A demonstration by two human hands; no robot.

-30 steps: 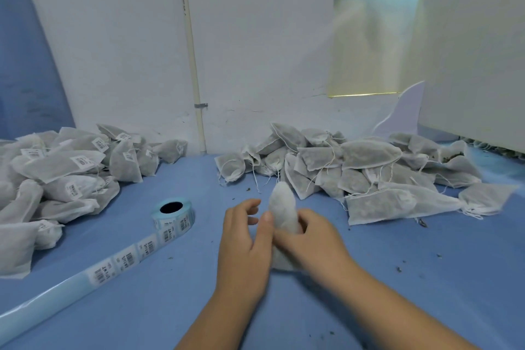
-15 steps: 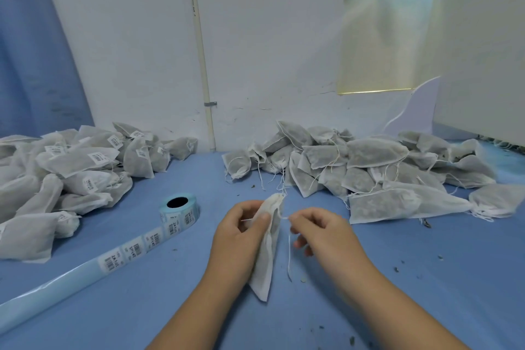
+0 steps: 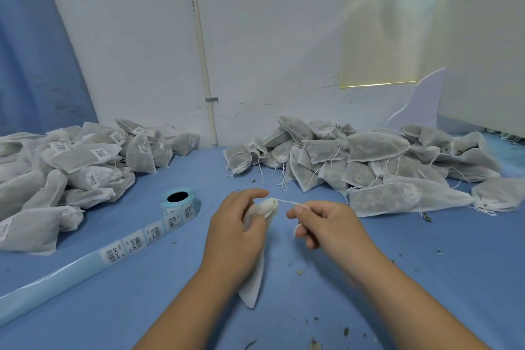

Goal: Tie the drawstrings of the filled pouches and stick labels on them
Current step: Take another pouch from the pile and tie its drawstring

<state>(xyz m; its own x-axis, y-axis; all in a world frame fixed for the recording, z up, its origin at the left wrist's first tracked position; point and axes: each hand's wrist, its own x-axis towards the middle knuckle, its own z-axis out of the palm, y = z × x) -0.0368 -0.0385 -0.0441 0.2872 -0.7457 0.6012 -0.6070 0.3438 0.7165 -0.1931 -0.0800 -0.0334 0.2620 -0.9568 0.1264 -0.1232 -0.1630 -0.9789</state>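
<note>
My left hand (image 3: pixel 235 233) grips a white fabric pouch (image 3: pixel 255 278) just below its gathered neck; the pouch hangs down behind the hand to the blue table. My right hand (image 3: pixel 324 224) pinches the pouch's drawstring (image 3: pixel 289 202), which runs taut from the puckered mouth to my fingertips, with a loop around one finger. A roll of barcode labels (image 3: pixel 179 203) lies left of my hands, its strip unrolled toward the near left edge.
A heap of labelled pouches (image 3: pixel 71 173) fills the left side of the blue table (image 3: pixel 426 264). A heap of unlabelled filled pouches (image 3: pixel 369 165) with loose strings lies at the back right. White wall panels stand behind. Crumbs of dried herb dot the tabletop.
The pouch mouth was open and flat before; now it is cinched. My right hand has pulled the drawstring out to the right, away from my left hand.
</note>
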